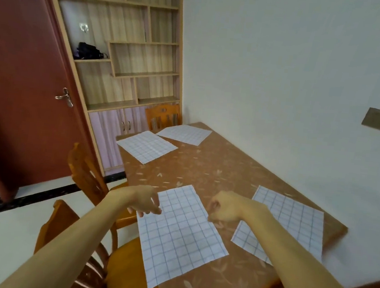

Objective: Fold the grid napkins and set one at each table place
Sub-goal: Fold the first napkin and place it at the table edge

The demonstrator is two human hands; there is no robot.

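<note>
Pale walls, a red-brown door [16,67] and a wooden shelf unit [129,43] stand round a brown, leaf-patterned surface [216,170]. Four grid napkins lie on it, all spread flat and unfolded. The near napkin [181,236] lies at the near left edge, its lower corner hanging off the surface above a chair [87,175]. The right napkin [293,225] lies beside it toward the near right corner. The far-left napkin [147,146] and the far-end napkin [185,134] sit well apart from these at the far end.

Both hands are at the near napkin. The left hand [145,203] has its fingertips curled down onto the sheet's left edge and seems to pinch it. The right hand [223,209] is curled tight at the right edge; I cannot tell if it has the sheet between its fingers.

The napkin looks thin, light and limp, faintly creased, so it should fold with little force but may slide on the glossy cover or flop where it overhangs. Likely best taken by two corners of one side, with a pinch of fingertips, then carried over to the opposite side and pressed flat along the fold.
</note>
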